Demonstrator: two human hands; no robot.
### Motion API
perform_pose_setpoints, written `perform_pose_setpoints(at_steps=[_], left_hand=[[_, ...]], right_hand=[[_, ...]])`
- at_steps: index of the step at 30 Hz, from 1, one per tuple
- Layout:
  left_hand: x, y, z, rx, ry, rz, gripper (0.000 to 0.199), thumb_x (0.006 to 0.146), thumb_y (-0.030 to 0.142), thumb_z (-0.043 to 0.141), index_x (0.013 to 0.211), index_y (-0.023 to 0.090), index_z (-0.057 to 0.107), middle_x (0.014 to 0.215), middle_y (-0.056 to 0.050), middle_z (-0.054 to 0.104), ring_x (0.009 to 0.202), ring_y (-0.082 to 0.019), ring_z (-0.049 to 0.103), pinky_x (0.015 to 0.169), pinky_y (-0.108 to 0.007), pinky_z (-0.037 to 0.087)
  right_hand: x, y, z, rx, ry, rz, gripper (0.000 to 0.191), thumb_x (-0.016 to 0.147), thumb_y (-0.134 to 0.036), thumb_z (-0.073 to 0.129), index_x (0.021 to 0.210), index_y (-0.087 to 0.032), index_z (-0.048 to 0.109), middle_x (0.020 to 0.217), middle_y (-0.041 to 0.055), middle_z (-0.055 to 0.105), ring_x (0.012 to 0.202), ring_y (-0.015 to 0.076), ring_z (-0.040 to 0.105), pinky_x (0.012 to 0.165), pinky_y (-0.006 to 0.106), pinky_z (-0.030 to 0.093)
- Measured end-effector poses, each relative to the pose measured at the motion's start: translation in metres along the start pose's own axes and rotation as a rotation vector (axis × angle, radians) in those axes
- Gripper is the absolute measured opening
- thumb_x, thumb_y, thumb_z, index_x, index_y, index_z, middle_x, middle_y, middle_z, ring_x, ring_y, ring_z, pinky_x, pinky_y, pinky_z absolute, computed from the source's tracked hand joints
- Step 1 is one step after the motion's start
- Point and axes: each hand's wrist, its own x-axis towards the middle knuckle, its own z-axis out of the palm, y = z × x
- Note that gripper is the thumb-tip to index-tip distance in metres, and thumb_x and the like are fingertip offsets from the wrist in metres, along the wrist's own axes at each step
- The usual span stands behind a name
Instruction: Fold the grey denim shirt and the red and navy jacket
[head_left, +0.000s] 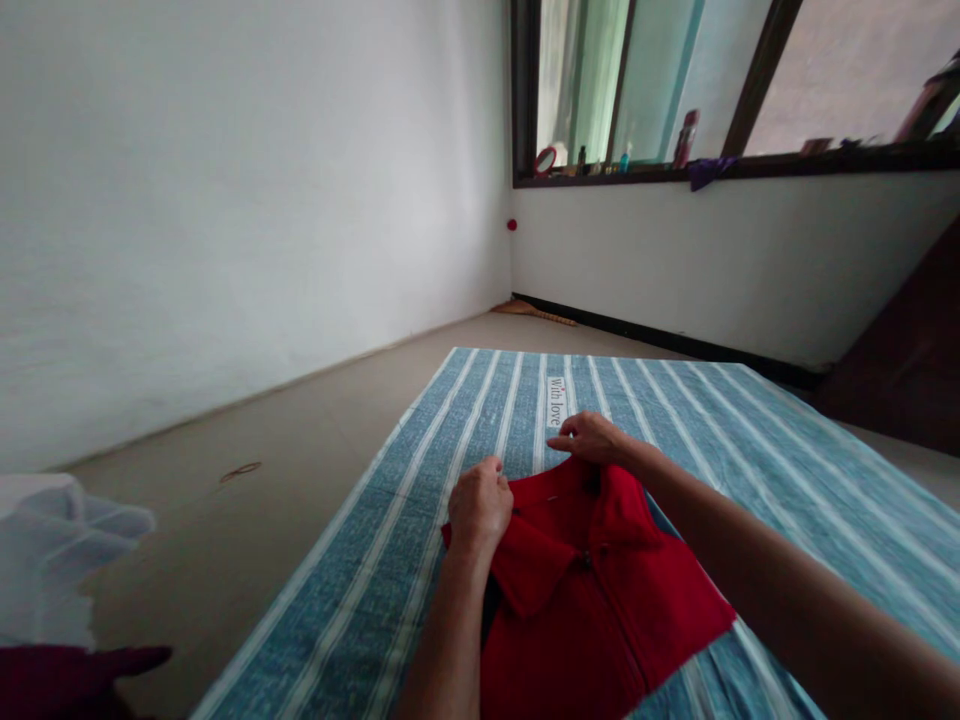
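A red collared jacket (555, 620) with a zip down its front lies on the blue-and-white striped cloth (405, 480), its collar toward the far side. My left hand (480, 502) is closed on the fabric at the left side of the collar, knuckles up. At the right side of the collar, my right hand (590, 438) has its fingers curled on the red fabric, with one finger pointing left. The fingertips are partly hidden. The jacket's lower part runs out of view at the bottom.
White sheer fabric (60, 560) and a dark maroon cloth (67, 680) are at the lower left. A thin brown loop (241, 471) lies on the floor. Bottles and a small mirror (545, 161) stand on the windowsill, where a purple cloth (709, 172) hangs. A broom (532, 311) lies in the corner.
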Motion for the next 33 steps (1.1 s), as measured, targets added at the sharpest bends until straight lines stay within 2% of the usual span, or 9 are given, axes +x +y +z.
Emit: perform_pose_setpoints(at_steps=[4,9,12,15,18,23,27,30,33], left_hand=[[0.001,0.000,-0.001,0.000,0.000,0.011,0.025,0.087,0.015,0.052,0.107,0.016,0.066,0.104,-0.012,0.071,0.100,-0.024,0.065,0.083,-0.029,0.046],[0.003,-0.001,0.002,-0.003,0.003,0.009,0.025,0.086,0.014,0.050,0.105,0.016,0.067,0.104,-0.012,0.071,0.101,-0.023,0.064,0.084,-0.028,0.046],[0.005,-0.001,0.003,0.013,0.018,0.014,0.026,0.086,0.015,0.049,0.104,0.017,0.067,0.104,-0.012,0.071,0.100,-0.024,0.065,0.082,-0.028,0.046],[0.008,-0.001,0.002,0.039,0.024,0.016,0.026,0.086,0.015,0.048,0.104,0.017,0.067,0.105,-0.012,0.070,0.100,-0.024,0.064,0.082,-0.028,0.046],[0.009,0.000,-0.002,0.082,0.015,0.022,0.025,0.087,0.016,0.048,0.103,0.018,0.067,0.105,-0.011,0.070,0.100,-0.022,0.064,0.081,-0.026,0.046],[0.003,0.010,-0.013,0.173,0.042,0.026,0.022,0.087,0.020,0.050,0.100,0.017,0.067,0.102,-0.011,0.071,0.097,-0.024,0.065,0.077,-0.027,0.046],[-0.006,0.036,-0.023,0.228,0.131,0.196,0.023,0.084,0.018,0.055,0.105,0.015,0.065,0.109,-0.011,0.068,0.101,-0.022,0.062,0.081,-0.025,0.043],[-0.007,0.059,-0.022,0.170,-0.053,0.365,0.021,0.085,0.015,0.051,0.097,0.017,0.068,0.095,-0.008,0.071,0.089,-0.019,0.064,0.075,-0.025,0.042],[-0.004,0.070,-0.012,0.144,-0.234,0.440,0.022,0.077,0.006,0.051,0.077,0.018,0.069,0.077,-0.005,0.070,0.075,-0.018,0.062,0.067,-0.024,0.039]], right_hand=[[-0.022,0.007,-0.008,0.062,0.174,0.085,0.050,0.094,-0.049,0.033,0.087,-0.014,0.068,0.069,0.0032,0.062,0.064,0.0142,0.056,0.055,0.022,0.038],[-0.084,0.014,0.005,0.040,0.408,0.127,0.037,0.094,-0.037,0.036,0.103,-0.014,0.063,0.101,0.0111,0.065,0.089,0.0219,0.060,0.078,0.031,0.044],[-0.128,0.009,0.028,-0.053,0.552,-0.064,0.031,0.093,-0.037,0.042,0.105,-0.018,0.063,0.115,0.0125,0.061,0.105,0.0255,0.056,0.091,0.037,0.042],[-0.155,0.000,0.055,-0.108,0.534,-0.200,0.028,0.094,-0.037,0.044,0.103,-0.019,0.064,0.114,0.0113,0.063,0.107,0.0249,0.057,0.094,0.038,0.042],[-0.163,-0.003,0.077,-0.129,0.527,-0.174,0.026,0.092,-0.032,0.049,0.110,-0.018,0.062,0.117,0.0116,0.062,0.109,0.0263,0.056,0.098,0.042,0.042],[-0.157,0.005,0.097,-0.140,0.654,-0.157,0.031,0.092,-0.030,0.049,0.117,-0.016,0.059,0.124,0.0128,0.060,0.116,0.0284,0.053,0.099,0.047,0.042],[-0.154,0.009,0.102,-0.142,0.726,-0.195,0.030,0.091,-0.027,0.050,0.117,-0.016,0.059,0.122,0.0127,0.061,0.114,0.0288,0.055,0.097,0.047,0.044],[-0.154,0.008,0.100,-0.125,0.744,-0.213,0.028,0.091,-0.028,0.051,0.114,-0.017,0.060,0.120,0.0120,0.062,0.111,0.0279,0.056,0.095,0.046,0.045],[-0.154,0.006,0.096,-0.111,0.734,-0.220,0.027,0.090,-0.027,0.053,0.114,-0.016,0.059,0.119,0.0122,0.062,0.111,0.0280,0.056,0.095,0.045,0.045]])
